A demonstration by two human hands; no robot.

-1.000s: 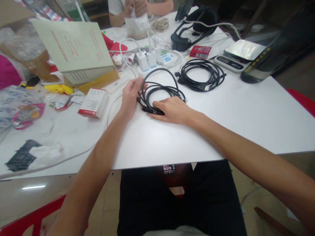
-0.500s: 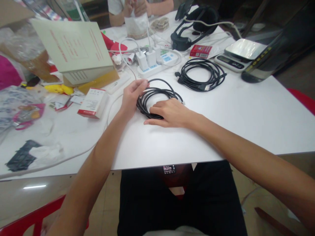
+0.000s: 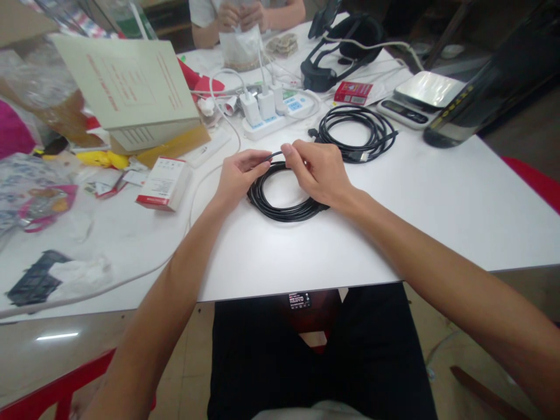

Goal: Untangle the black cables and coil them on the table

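A black cable [image 3: 289, 214] lies coiled in loops on the white table in front of me. My left hand [image 3: 240, 175] pinches a strand at the coil's upper left, thumb against fingers. Just to its right, my right hand [image 3: 319, 170] grips the same strand between thumb and curled fingers, above the coil's far side. A short stretch of cable shows between the two hands. Part of the coil's right side is hidden under my right hand. A second coiled black cable [image 3: 380, 153] with plugs on its ends rests behind my right hand, apart from it.
Beyond the hands sits a white power strip [image 3: 262, 128] with chargers plugged in. A red-and-white box [image 3: 165, 184] and a pale carton [image 3: 131, 87] stand left. A scale [image 3: 405, 114], dark bottle [image 3: 455, 125] and black headset [image 3: 321, 76] are right. Another person's hands [image 3: 240, 16] hold a bag.
My right hand has moved up from the coil's near inner side to the strand beside my left hand. The coil now lies rounder and flatter.
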